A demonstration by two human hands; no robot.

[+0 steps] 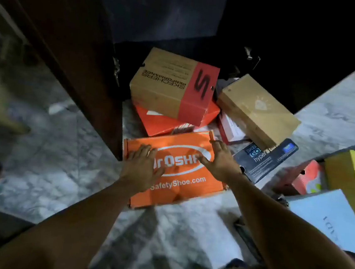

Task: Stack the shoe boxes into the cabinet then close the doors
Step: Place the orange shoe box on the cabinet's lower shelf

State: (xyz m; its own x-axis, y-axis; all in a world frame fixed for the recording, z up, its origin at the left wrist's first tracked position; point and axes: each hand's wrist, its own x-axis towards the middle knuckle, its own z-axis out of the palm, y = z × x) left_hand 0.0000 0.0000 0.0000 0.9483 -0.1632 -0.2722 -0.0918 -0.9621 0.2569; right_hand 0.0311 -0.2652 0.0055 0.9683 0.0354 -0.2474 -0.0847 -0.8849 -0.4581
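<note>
An orange shoe box (180, 188) with white lettering lies flat on the marble floor in front of the cabinet. My left hand (141, 165) rests flat on its lid at the left, fingers spread. My right hand (219, 160) lies on the lid's right side, fingers apart. Behind it a brown and red Skechers box (172, 84) sits tilted on a red-orange box (158, 123). A plain brown box (259, 109) leans over a red and white box (229, 128). The dark cabinet interior (268, 34) stands open behind them.
The open dark wooden cabinet door (66, 58) stands at the left. At the right lie a black Skechers box (265, 158), a pink box (307, 177), a yellow box (350, 179) and a pale blue box (329, 218). Marble floor (50, 165) spreads around.
</note>
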